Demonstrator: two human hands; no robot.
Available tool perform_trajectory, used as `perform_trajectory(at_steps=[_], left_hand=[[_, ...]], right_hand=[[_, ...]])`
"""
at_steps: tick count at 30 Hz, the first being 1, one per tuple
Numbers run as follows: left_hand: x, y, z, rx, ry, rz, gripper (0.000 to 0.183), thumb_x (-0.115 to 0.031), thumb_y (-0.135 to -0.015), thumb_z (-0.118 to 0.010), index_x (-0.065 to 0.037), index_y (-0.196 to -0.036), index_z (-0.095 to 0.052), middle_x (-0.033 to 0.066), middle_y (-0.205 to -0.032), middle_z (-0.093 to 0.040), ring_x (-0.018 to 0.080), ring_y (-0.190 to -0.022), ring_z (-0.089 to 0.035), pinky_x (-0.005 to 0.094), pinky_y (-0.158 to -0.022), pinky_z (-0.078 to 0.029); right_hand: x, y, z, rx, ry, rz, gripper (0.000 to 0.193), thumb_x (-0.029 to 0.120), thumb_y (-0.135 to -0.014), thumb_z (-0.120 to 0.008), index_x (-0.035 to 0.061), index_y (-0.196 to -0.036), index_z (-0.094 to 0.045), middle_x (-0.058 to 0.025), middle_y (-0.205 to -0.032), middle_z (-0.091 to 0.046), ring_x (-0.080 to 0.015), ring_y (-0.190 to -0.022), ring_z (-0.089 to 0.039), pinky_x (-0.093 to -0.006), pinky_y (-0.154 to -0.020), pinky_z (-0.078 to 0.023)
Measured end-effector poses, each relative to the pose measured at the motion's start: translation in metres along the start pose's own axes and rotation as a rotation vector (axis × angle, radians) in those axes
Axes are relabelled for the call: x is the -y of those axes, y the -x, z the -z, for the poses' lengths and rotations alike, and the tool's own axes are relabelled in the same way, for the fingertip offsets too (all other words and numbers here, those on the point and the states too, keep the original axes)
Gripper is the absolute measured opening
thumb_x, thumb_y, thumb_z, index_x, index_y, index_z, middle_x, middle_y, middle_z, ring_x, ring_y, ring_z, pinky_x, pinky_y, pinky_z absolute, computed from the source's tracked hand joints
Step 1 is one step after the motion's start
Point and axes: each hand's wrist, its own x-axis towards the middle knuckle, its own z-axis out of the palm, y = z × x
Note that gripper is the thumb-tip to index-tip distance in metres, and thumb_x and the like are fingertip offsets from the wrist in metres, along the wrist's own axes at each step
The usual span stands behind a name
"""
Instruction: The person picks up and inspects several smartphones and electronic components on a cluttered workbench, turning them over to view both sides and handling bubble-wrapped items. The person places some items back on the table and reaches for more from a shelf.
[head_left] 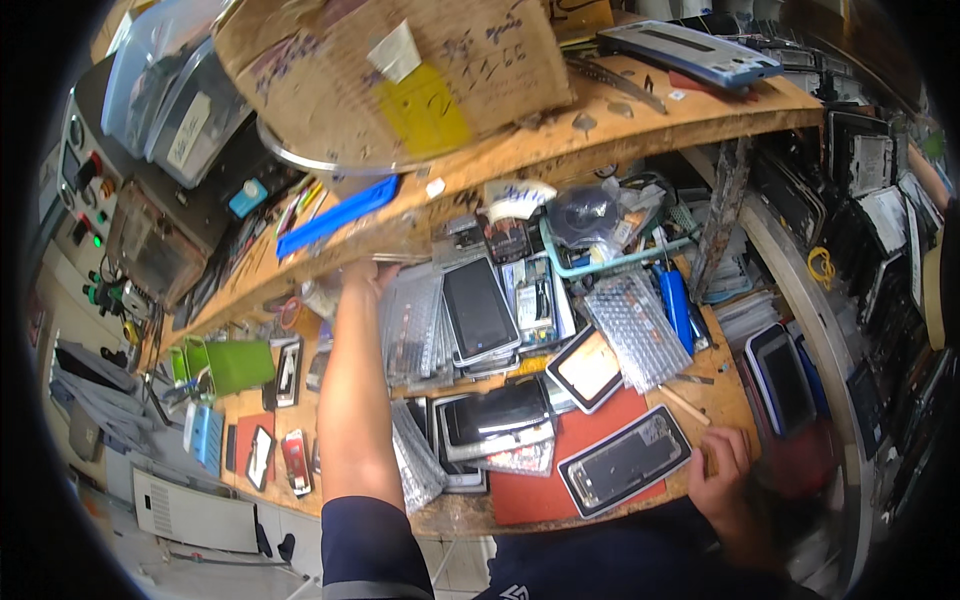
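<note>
My left arm stretches forward under the wooden shelf, and my left hand is at the far side of the bench, beside a stack of bubble-wrap sleeves. Its fingers are mostly hidden in shadow, so what they touch is unclear. Near the front right edge rests my right hand, loosely bent with nothing visible in it. Just left of it lies a tablet with a dark, bare face and white rim, on a red mat. A thin wooden stick points toward the right fingertips.
Overhead, the shelf carries a cardboard box and a blue tray. More tablets and a bubble-wrap pouch crowd the bench. A green bin stands left; racks of devices line the right.
</note>
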Motion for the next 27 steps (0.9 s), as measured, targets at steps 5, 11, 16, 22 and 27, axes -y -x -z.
perform_trajectory(at_steps=[5,11,16,22,27], left_hand=[[0.0,-0.035,-0.008,-0.004,-0.058,0.009,0.029,-0.017,-0.106,-0.051,-0.005,-0.131,-0.058,0.0186,-0.125,-0.065,0.0332,-0.103,-0.069,0.0395,-0.072,-0.066],[0.026,-0.036,0.004,-0.043,-0.162,-0.031,0.03,-0.017,-0.104,-0.053,-0.004,-0.131,-0.058,0.0196,-0.126,-0.065,0.0352,-0.106,-0.067,0.0414,-0.076,-0.064],[0.044,-0.03,0.006,-0.049,-0.252,-0.074,0.03,-0.017,-0.103,-0.054,-0.004,-0.13,-0.058,0.0205,-0.127,-0.064,0.0369,-0.108,-0.066,0.043,-0.08,-0.062],[0.051,-0.019,0.006,-0.075,-0.405,-0.165,0.032,-0.017,-0.102,-0.056,-0.004,-0.13,-0.059,0.0215,-0.128,-0.064,0.0389,-0.111,-0.064,0.0449,-0.084,-0.06],[0.054,-0.007,-0.002,-0.104,-0.574,-0.294,0.032,-0.017,-0.101,-0.057,-0.003,-0.13,-0.059,0.0223,-0.129,-0.063,0.0405,-0.113,-0.063,0.0464,-0.087,-0.058]], right_hand=[[-0.013,0.014,-0.015,-0.042,0.145,0.024,0.011,0.001,-0.079,-0.061,0.0019,-0.091,-0.061,-0.0171,-0.092,-0.062,-0.0389,-0.081,-0.059,-0.047,-0.073,-0.045],[-0.01,0.012,-0.016,-0.036,0.104,0.063,0.008,0.0,-0.079,-0.056,0.0018,-0.087,-0.056,-0.0171,-0.087,-0.058,-0.038,-0.075,-0.056,-0.049,-0.069,-0.044],[-0.014,0.016,-0.016,-0.007,0.116,0.037,0.008,0.002,-0.079,-0.055,0.0032,-0.087,-0.055,-0.0161,-0.087,-0.058,-0.038,-0.076,-0.056,-0.0488,-0.072,-0.044],[-0.021,0.025,-0.022,-0.023,0.13,0.058,0.005,0.007,-0.083,-0.054,0.0038,-0.087,-0.055,-0.0158,-0.086,-0.058,-0.0386,-0.077,-0.056,-0.0516,-0.074,-0.045],[-0.017,0.023,-0.018,-0.007,0.15,0.037,0.005,0.007,-0.083,-0.054,0.0038,-0.086,-0.056,-0.0157,-0.085,-0.058,-0.0381,-0.075,-0.057,-0.0512,-0.072,-0.045]])
